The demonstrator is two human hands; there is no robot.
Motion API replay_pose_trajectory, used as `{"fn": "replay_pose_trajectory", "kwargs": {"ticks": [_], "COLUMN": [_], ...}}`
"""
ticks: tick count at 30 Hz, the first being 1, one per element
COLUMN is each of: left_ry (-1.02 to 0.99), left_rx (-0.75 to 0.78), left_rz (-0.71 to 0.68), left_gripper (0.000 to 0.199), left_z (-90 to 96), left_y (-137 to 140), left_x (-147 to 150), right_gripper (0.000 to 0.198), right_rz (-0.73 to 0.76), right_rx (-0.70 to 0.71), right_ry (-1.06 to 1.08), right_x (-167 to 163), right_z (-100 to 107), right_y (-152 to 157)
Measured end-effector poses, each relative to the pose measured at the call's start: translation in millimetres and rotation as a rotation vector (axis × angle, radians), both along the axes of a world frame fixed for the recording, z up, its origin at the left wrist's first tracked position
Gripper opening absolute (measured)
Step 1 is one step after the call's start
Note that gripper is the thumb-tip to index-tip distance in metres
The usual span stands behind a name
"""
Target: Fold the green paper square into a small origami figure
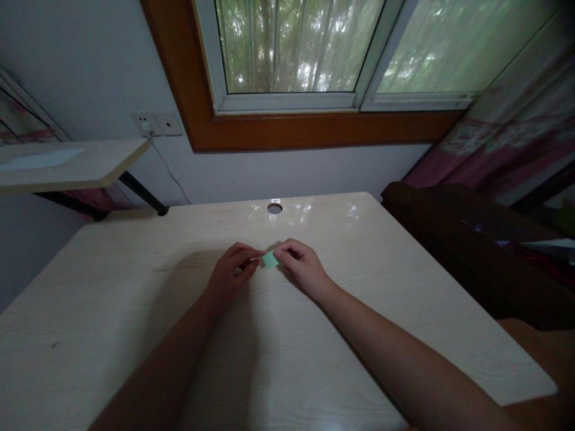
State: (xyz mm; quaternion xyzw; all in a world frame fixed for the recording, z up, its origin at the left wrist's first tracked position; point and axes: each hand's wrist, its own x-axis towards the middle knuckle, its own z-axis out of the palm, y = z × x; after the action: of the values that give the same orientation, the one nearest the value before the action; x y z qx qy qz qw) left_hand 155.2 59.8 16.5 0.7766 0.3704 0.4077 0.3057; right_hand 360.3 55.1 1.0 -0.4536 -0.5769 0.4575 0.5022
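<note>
A small square of light green paper (270, 259) is held just over the pale wooden desk, between my two hands. My right hand (304, 266) pinches its right side between thumb and forefinger. From the other side, my left hand (231, 272) has its forefinger at the paper's left corner, the thumb close below, in a loose pinch. The other fingers of both hands are curled in. How firmly the left fingertips grip the paper is too small to make out.
The desk (287, 347) has a round cable hole (274, 208) near its back edge. A raised shelf (67, 170) on black legs stands at the left. Behind are a wall socket (157, 124) with a white cable and a window. Dark furniture (462, 239) borders the right.
</note>
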Motion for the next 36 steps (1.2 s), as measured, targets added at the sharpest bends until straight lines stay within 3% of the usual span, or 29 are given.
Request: {"fn": "replay_pose_trajectory", "kwargs": {"ticks": [27, 36], "left_ry": [0.092, 0.231], "left_rx": [-0.171, -0.120], "left_rz": [0.013, -0.031], "left_gripper": [0.022, 0.027], "left_z": [-6.0, -5.3], "left_y": [1.6, 3.7], "left_x": [0.3, 1.3], "right_gripper": [0.020, 0.019], "right_rz": [0.061, 0.075], "right_rx": [0.167, 0.220], "right_ry": [-0.183, -0.231], "right_x": [-0.3, -1.4], "right_z": [4.7, 8.6], "right_y": [-1.1, -3.3]}}
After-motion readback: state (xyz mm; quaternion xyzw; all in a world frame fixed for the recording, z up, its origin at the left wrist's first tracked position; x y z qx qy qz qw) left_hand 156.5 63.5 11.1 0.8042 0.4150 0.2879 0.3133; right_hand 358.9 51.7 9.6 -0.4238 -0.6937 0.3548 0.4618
